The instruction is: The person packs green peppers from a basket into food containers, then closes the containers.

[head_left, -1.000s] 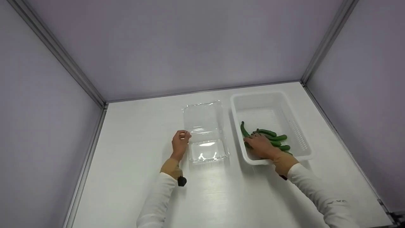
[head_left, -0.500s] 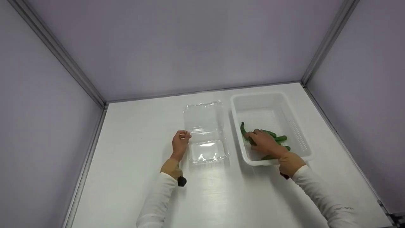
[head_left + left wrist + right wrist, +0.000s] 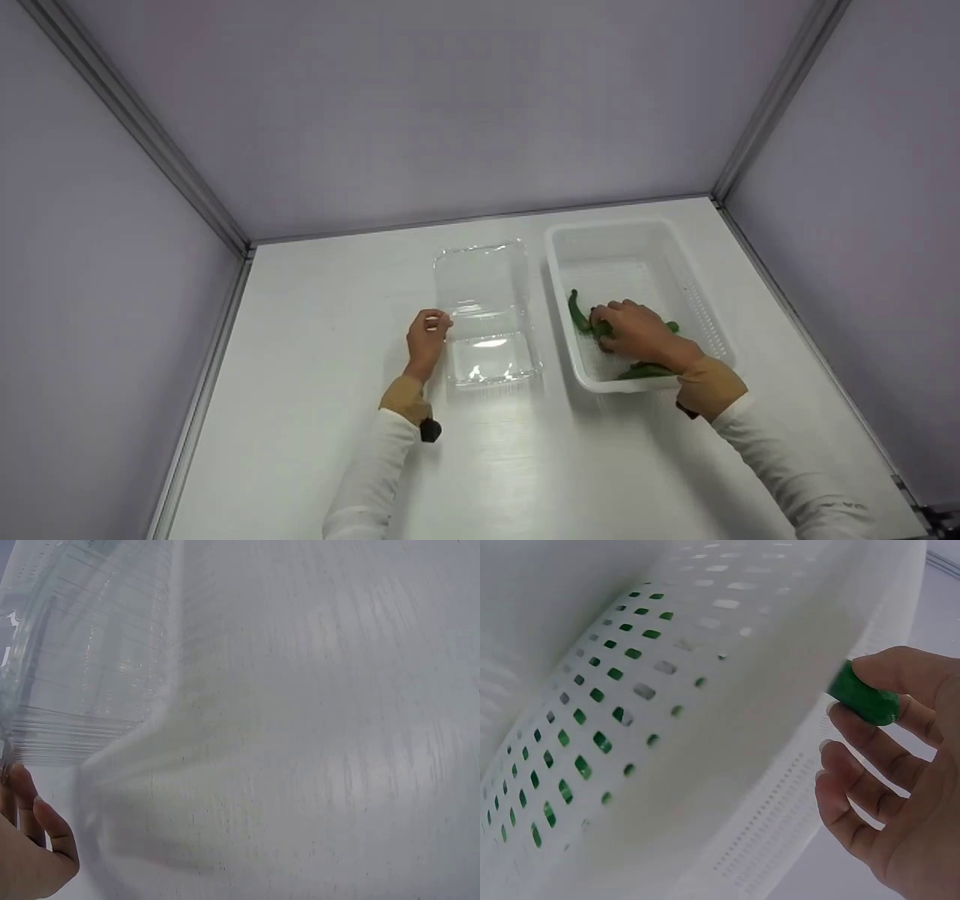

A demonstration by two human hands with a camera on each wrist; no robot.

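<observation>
A clear plastic clamshell container (image 3: 487, 322) lies open on the white table, also filling the upper left of the left wrist view (image 3: 82, 645). My left hand (image 3: 435, 324) pinches its left edge at the hinge, and its fingers (image 3: 34, 840) show at the bottom left. To the right stands a white perforated basket (image 3: 615, 225) with several green vegetables (image 3: 576, 311) inside. My right hand (image 3: 609, 330) is down in the basket, and its fingers (image 3: 870, 742) are curled round one green vegetable (image 3: 862, 696) beside the basket wall (image 3: 667, 690).
The white table (image 3: 315, 420) sits in a booth with pale walls and metal corner rails (image 3: 135, 120). The basket stands close to the right wall. A small black device (image 3: 430, 430) hangs at my left wrist. Another green vegetable (image 3: 645, 370) lies near the basket's front wall.
My right hand has shifted a little farther back and right inside the basket, its fingers closing round a green vegetable. The left hand and the container have not moved.
</observation>
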